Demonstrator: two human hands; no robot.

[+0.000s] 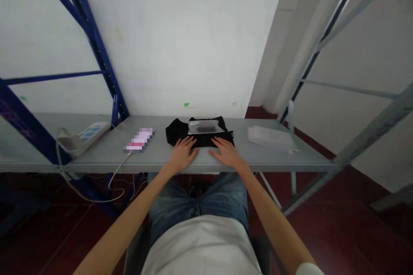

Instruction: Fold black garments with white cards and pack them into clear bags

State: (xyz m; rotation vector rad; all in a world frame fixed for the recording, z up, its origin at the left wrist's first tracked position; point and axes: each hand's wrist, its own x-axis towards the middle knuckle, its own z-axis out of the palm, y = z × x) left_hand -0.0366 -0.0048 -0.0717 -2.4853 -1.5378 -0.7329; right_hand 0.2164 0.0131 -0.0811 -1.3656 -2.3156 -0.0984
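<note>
Single view, worn on the head, looking forward and steeply down past the wearer's own white shirt [200,245] and jeans [174,202] at bottom centre. Faces a white wall [193,51] filling the upper middle, with a grey metal shelf [103,157] crossing the frame just below mid-height. Near enough to show left hand [182,154] and right hand [228,154] side by side at centre, reached in from the lower edge. Wide-angled, racking uprights [97,47] splayed toward both upper corners
</note>
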